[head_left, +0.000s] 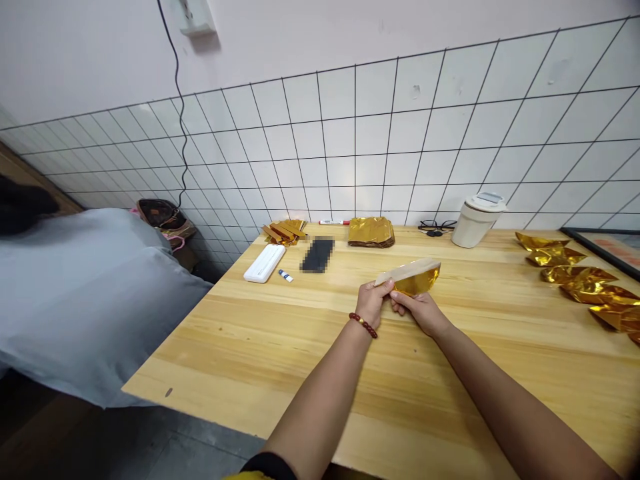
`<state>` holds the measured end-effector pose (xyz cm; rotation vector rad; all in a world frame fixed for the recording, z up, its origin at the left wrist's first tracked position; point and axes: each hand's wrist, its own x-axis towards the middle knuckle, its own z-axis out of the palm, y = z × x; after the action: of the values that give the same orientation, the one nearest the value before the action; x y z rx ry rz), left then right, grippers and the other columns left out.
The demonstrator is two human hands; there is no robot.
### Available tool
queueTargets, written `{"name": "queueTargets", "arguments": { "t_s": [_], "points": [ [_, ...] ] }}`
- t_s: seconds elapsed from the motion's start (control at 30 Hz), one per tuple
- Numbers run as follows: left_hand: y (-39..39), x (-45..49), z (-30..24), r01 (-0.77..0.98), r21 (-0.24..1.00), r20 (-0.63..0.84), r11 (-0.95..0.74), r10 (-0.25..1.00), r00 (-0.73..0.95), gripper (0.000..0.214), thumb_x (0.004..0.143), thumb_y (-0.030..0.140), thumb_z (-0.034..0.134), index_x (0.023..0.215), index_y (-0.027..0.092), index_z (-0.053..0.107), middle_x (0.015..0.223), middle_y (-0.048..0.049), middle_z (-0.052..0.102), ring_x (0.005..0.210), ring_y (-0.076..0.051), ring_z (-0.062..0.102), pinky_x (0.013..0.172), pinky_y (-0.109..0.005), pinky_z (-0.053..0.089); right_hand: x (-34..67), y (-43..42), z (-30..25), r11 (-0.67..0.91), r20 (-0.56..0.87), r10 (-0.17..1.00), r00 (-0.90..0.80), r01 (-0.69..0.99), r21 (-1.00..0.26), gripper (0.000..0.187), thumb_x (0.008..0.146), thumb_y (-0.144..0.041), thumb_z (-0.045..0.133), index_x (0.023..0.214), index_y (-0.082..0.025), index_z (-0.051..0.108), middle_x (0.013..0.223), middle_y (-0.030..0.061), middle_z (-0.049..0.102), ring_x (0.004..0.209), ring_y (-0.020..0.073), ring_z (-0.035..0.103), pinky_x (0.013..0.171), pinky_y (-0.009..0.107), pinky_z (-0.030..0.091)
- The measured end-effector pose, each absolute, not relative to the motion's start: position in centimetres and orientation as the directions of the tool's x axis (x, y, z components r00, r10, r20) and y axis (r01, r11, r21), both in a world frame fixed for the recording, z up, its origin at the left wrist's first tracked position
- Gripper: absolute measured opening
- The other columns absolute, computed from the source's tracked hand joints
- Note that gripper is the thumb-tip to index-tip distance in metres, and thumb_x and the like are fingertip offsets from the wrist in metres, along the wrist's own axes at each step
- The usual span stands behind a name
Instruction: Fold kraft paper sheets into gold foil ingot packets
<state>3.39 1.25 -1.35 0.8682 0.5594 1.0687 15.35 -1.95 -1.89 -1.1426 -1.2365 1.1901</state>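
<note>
A partly folded sheet of gold foil paper (417, 283) is held over the wooden table, its pale backing showing along the upper strip. My left hand (371, 303), with a dark red bead bracelet on the wrist, pinches its left end. Close beside it, my right hand (421, 312) grips the lower edge with thumb and fingers. Both hands are closed on the same sheet. Folded gold foil pieces (575, 275) lie in a row at the right. At the back sits a stack of flat gold sheets (371, 232), with narrow folded gold strips (284, 231) to its left.
On the table (280, 360) are a white power bank (265, 263), a blurred dark phone (318, 255), a small blue-and-white item (285, 275), a red-and-white marker (334, 223), glasses (437, 225), a lidded cup (477, 220) and a dark frame (610, 241). A person in grey (90, 300) is at left.
</note>
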Motion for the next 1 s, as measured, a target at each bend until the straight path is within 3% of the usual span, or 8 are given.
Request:
{"name": "queueTargets", "arguments": {
  "t_s": [0.2,0.3,0.4,0.5,0.63,0.8,1.0],
  "points": [
    [1.6,3.3,-1.5,-0.523,0.807,-0.041,0.274,0.91,0.413,0.043,0.055,0.049,0.083,0.056,0.012,0.06,0.044,-0.0012,0.054,0.035,-0.012,0.047,0.04,-0.027,0.037,15.2,-1.8,-2.2,0.066,0.067,0.997,-0.047,-0.023,-0.998,0.043,0.067,-0.059,0.077,0.061,-0.018,0.064,0.058,0.0016,0.059,0.053,0.0123,0.047,0.052,0.027,0.039],
    [1.9,3.3,-1.5,-0.587,0.773,-0.062,0.241,0.949,0.309,0.04,0.053,0.044,0.086,0.064,0.012,0.064,0.051,0.0002,0.059,0.04,-0.008,0.048,0.042,-0.023,0.035,15.2,-1.6,-2.7,0.096,0.098,0.993,-0.068,-0.037,-0.995,0.037,0.064,-0.052,0.082,0.067,-0.018,0.067,0.065,0.0019,0.063,0.062,0.0143,0.054,0.06,0.028,0.044],
    [2.3,3.0,-1.3,-0.686,0.699,-0.079,0.202,0.975,0.206,0.04,0.054,0.039,0.086,0.078,0.012,0.069,0.07,-0.003,0.069,0.059,-0.011,0.06,0.054,-0.022,0.043,15.6,-1.2,-2.9,0.136,0.141,0.99,-0.017,-0.175,-0.975,0.037,0.059,-0.04,0.089,0.085,-0.021,0.071,0.083,0.002,0.069,0.075,0.0158,0.06,0.072,0.029,0.048],
    [2.6,2.6,-1.1,-0.742,0.64,-0.112,0.198,0.98,0.165,0.042,0.054,0.034,0.086,0.086,0.014,0.07,0.082,-0.005,0.072,0.075,-0.015,0.066,0.069,-0.026,0.049,16.3,-0.8,-2.8,0.149,0.115,0.987,0.11,-0.384,-0.911,0.04,0.064,-0.043,0.086,0.095,-0.025,0.071,0.089,0.0009,0.069,0.072,0.0131,0.059,0.069,0.027,0.049],
    [2.6,2.5,-1.0,-0.732,0.659,-0.105,0.174,0.985,0.14,0.035,0.051,0.03,0.087,0.077,0.014,0.069,0.076,-0.0037,0.071,0.072,-0.014,0.065,0.072,-0.027,0.048,17.1,-0.5,-2.8,0.142,0.082,0.988,0.134,-0.543,-0.828,0.033,0.069,-0.048,0.082,0.09,-0.024,0.073,0.085,0.0017,0.068,0.069,0.0134,0.057,0.065,0.027,0.05],
    [2.4,2.8,-1.0,-0.696,0.708,-0.044,0.122,0.991,0.129,0.034,0.056,0.031,0.083,0.082,0.014,0.071,0.079,-0.0047,0.072,0.078,-0.018,0.066,0.076,-0.029,0.048,17.4,-0.6,-2.8,0.193,0.101,0.975,0.198,-0.529,-0.826,0.027,0.067,-0.04,0.084,0.082,-0.021,0.074,0.072,-0.0003,0.062,0.061,0.0108,0.05,0.057,0.023,0.045],
    [2.7,2.8,-1.6,-0.674,0.737,-0.014,0.051,0.998,0.06,0.029,0.056,0.029,0.083,0.076,0.014,0.069,0.072,-0.0027,0.07,0.074,-0.017,0.066,0.076,-0.029,0.048,17.4,-1.0,-2.2,0.172,0.109,0.983,0.148,-0.527,-0.833,0.028,0.064,-0.04,0.085,0.083,-0.021,0.074,0.067,-0.001,0.058,0.061,0.0104,0.046,0.057,0.023,0.044]
  ]
}}
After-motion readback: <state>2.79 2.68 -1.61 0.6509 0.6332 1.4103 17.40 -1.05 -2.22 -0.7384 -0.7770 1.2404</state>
